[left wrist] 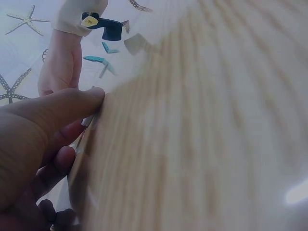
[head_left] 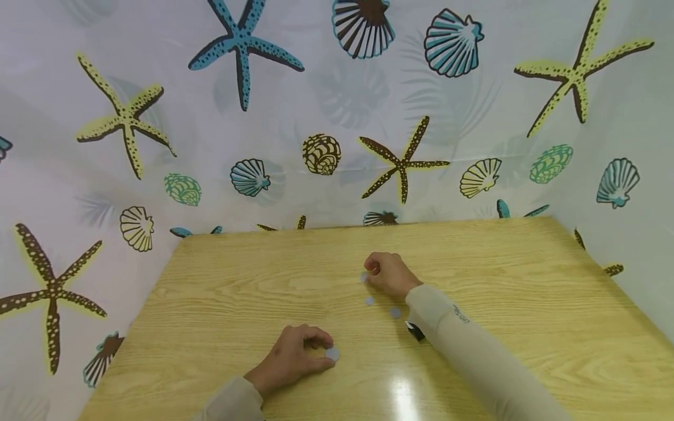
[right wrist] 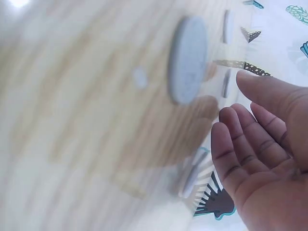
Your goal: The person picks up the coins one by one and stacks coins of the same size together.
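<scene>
In the head view my left hand (head_left: 295, 356) rests low on the tabletop, thumb and index finger pinching a small pale grey disc (head_left: 332, 354) at its edges. The left wrist view shows the thumb (left wrist: 72, 106) near a pale sliver (left wrist: 87, 120), mostly hidden. Farther out, my right hand (head_left: 391, 273) bends over the table beside another grey disc (head_left: 364, 276). In the right wrist view a gap shows between thumb and fingers (right wrist: 224, 149), with nothing held there. Two more discs lie nearer me, one pale (head_left: 370, 301) and one greyer (head_left: 395, 313).
The wood-grain tabletop (head_left: 253, 275) reaches a patterned cloth backdrop (head_left: 284, 204) at its far edge, which also hangs along both sides. A small black device (head_left: 415, 331) is on the right wrist. Light glares off the near table surface.
</scene>
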The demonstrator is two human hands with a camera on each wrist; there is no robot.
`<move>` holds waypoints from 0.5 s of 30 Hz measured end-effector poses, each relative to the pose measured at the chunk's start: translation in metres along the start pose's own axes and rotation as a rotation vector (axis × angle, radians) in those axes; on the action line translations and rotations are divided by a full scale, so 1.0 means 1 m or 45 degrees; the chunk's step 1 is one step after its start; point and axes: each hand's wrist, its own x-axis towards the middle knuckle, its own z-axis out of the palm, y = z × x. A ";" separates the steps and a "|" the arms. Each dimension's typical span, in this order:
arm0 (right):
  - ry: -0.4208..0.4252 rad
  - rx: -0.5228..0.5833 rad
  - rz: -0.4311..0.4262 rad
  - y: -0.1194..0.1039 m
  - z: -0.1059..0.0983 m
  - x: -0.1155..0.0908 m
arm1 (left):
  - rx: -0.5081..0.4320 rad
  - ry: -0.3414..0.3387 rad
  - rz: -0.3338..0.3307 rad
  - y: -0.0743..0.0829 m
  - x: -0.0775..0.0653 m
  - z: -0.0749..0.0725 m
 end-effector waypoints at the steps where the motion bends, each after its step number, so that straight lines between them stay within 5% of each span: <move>1: -0.006 -0.007 0.006 0.001 0.000 0.001 | 0.001 0.000 0.001 0.000 0.000 0.000; 15: -0.049 -0.089 -0.042 0.002 0.001 0.009 | 0.028 0.001 0.018 0.002 -0.001 0.000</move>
